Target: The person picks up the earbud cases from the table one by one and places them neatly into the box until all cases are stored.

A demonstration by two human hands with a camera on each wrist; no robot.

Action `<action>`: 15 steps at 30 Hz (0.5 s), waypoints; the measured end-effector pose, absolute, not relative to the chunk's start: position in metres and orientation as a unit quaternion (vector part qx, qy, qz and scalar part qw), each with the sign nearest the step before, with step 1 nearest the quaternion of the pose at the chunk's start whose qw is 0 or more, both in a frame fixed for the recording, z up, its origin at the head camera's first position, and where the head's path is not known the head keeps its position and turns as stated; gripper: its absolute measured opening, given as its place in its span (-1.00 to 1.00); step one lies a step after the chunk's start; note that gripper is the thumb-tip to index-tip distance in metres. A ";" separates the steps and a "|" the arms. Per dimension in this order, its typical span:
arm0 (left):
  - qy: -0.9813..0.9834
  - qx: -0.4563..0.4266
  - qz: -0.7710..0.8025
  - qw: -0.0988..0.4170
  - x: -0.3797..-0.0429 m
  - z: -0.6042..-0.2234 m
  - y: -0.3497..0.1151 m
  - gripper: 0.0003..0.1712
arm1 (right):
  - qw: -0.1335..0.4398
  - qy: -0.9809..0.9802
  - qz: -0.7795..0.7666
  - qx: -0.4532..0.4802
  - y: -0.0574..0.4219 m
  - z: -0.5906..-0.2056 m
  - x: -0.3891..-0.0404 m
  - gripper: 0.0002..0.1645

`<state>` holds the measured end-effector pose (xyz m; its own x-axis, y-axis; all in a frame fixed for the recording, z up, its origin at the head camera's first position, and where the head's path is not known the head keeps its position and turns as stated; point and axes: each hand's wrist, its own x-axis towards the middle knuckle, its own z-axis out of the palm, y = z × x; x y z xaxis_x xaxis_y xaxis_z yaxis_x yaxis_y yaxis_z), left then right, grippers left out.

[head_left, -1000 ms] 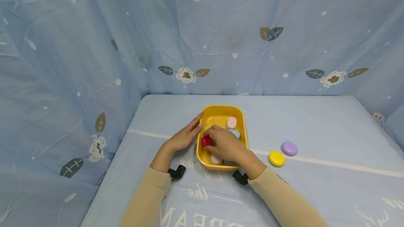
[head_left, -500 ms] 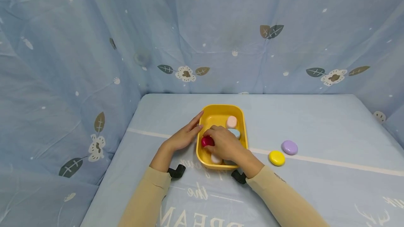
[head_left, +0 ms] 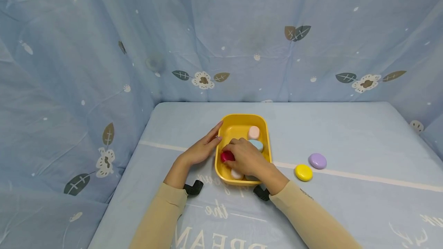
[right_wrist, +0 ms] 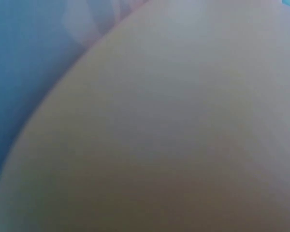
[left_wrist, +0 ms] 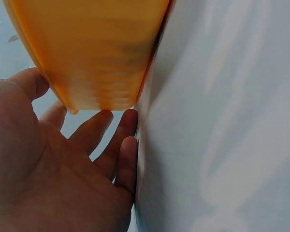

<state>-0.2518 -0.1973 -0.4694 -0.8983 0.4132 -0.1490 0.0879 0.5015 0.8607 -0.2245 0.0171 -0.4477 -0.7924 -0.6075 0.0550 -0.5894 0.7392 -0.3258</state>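
Note:
In the head view, a yellow tray (head_left: 268, 137) with raised walls stands on the cloth-covered bed or table. My left hand (head_left: 200, 151) lies along its left wall, fingers extended and touching the rim. Those fingertips also meet the tray wall (left_wrist: 96, 58) in the left wrist view. Reaching inside, my right hand (head_left: 247, 158) pinches a glossy red rounded piece (head_left: 227, 156) between thumb and fingers near the left wall. A pink piece (head_left: 253, 132), a light blue piece (head_left: 256, 145), a whitish piece (head_left: 237, 174) and a partly covered greyish piece (head_left: 251, 178) lie in the tray.
To the tray's right, a yellow rounded piece (head_left: 303, 172) and a purple one (head_left: 317, 161) lie on the pale blue cloth (head_left: 346, 133). Patterned blue curtains (head_left: 242, 49) hang behind and at the left. A blurred pale surface (right_wrist: 159, 135) fills most of the right wrist view.
The head view has shifted slightly. Both hands, the tray and the red rounded piece stay almost where they were; the right hand still pinches that piece.

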 end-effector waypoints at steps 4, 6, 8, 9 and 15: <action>0.848 0.150 0.481 0.165 -0.252 -0.470 -0.198 -0.33 | 0.031 0.933 -0.158 -0.321 0.017 -0.448 -0.224 -0.55; 0.848 0.151 0.481 0.161 -0.252 -0.471 -0.198 -0.33 | 0.032 0.934 -0.158 -0.319 0.018 -0.447 -0.223 -0.52; 0.850 0.152 0.479 0.158 -0.252 -0.471 -0.198 -0.34 | 0.032 0.934 -0.160 -0.318 0.018 -0.446 -0.223 -0.49; 0.851 0.152 0.478 0.156 -0.252 -0.471 -0.198 -0.34 | 0.032 0.934 -0.161 -0.317 0.018 -0.446 -0.223 -0.47; 0.852 0.152 0.477 0.157 -0.252 -0.471 -0.198 -0.33 | 0.030 0.932 -0.174 -0.316 0.022 -0.442 -0.221 -0.40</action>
